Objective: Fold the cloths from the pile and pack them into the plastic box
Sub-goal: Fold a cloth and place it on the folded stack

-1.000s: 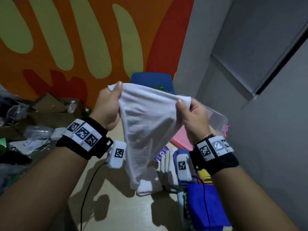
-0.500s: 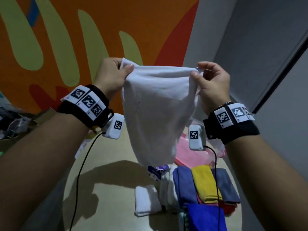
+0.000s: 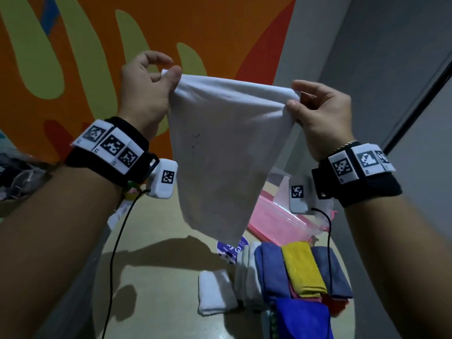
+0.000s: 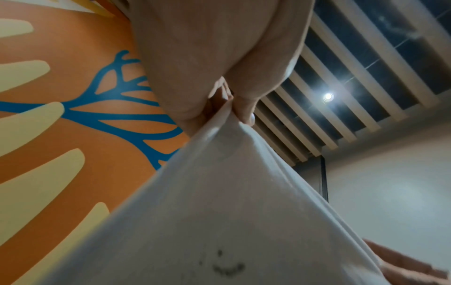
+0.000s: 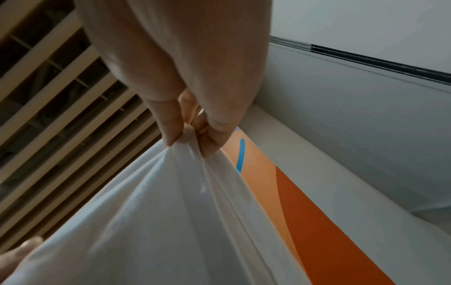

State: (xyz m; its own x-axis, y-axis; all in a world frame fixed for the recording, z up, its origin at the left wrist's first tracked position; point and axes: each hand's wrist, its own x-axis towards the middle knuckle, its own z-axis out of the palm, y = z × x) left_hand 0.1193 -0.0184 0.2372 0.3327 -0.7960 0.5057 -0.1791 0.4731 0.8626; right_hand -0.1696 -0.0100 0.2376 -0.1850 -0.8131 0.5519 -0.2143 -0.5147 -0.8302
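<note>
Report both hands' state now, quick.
Left hand: closed, pinching the white cloth at its top left corner.
Right hand: closed, pinching the same cloth's top right corner.

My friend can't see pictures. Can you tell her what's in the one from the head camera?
Two hands hold a white cloth up by its top corners, the left hand pinching one and the right hand the other, so it hangs down. Below on the table lie folded cloths in white, blue and yellow, by a plastic box.

An orange wall (image 3: 220, 33) with green shapes; slatted ceiling (image 4: 341, 96) with a lamp (image 4: 328, 97).
</note>
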